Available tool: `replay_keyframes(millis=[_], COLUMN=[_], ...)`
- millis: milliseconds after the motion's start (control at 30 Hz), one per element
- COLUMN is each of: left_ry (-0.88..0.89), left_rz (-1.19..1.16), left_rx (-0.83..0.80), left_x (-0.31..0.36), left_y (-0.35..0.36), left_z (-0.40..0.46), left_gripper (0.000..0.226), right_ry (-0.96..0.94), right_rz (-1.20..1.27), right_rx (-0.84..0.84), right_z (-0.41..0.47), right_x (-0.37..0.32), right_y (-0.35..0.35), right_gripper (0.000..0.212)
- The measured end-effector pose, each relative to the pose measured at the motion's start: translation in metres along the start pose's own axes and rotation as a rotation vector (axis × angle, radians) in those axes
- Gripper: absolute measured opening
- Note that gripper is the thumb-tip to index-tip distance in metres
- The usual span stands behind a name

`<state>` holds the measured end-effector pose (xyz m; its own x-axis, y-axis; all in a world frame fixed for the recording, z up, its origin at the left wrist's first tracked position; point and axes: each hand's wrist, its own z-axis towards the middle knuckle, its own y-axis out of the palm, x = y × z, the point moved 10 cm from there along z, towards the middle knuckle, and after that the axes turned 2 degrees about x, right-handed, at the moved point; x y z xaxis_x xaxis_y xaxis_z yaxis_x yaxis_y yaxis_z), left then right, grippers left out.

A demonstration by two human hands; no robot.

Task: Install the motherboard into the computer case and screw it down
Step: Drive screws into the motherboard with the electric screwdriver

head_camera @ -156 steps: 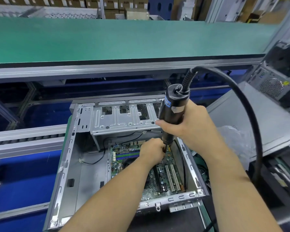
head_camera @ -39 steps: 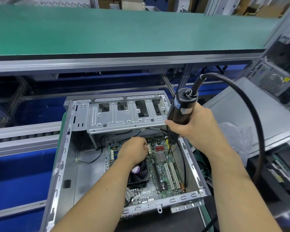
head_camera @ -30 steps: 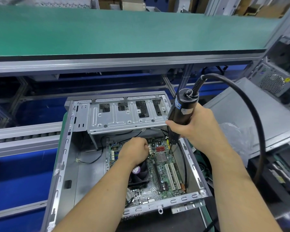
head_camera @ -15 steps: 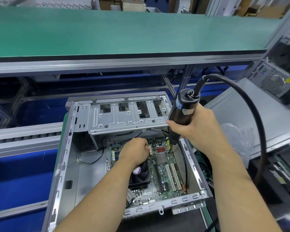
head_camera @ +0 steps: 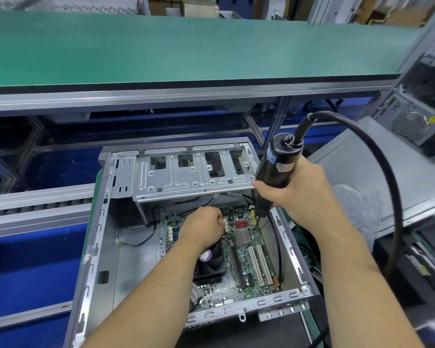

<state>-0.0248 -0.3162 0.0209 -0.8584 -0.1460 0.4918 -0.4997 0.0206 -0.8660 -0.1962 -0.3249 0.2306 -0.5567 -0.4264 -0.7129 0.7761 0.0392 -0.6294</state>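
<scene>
1. nearest, our left hand (head_camera: 203, 225) rests fisted on the motherboard (head_camera: 239, 259), which lies inside the computer case (head_camera: 98, 247).
2. beyond, our right hand (head_camera: 296, 189) grips the electric screwdriver (head_camera: 274, 172), its bit down at the board.

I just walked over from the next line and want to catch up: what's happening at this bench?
A person is fastening a motherboard inside an open computer case. The right hand grips a corded electric screwdriver, its bit pointed down at the board's far right area beside a red component. The left hand, fingers curled, rests on the board just beyond the CPU fan.
</scene>
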Motion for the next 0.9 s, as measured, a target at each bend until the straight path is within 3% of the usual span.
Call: replay_keyframes(millis=[500,667,767,900], left_ry=[0.003,0.126,0.045,0.014], left_rz=[0.041,0.071,-0.042,0.005], left_rx=[-0.034,-0.055,-0.140,-0.164], left_x=[0.005,0.044,0.054,0.060], left_y=[0.000,0.006,0.023,0.035], left_z=[-0.002,-0.003,-0.001,0.004], left_gripper=[0.022,0.013,0.014,0.018], right_ry=[0.030,0.027,0.020,0.029], right_rz=[-0.004,0.009,0.037,0.116], right_rx=[0.010,0.015,0.015,0.027], right_z=[-0.001,0.001,0.003,0.002], right_x=[0.003,0.001,-0.001,0.000], right_y=[-0.002,-0.003,-0.005,-0.010], right_gripper=[0.036,0.037,0.033,0.036])
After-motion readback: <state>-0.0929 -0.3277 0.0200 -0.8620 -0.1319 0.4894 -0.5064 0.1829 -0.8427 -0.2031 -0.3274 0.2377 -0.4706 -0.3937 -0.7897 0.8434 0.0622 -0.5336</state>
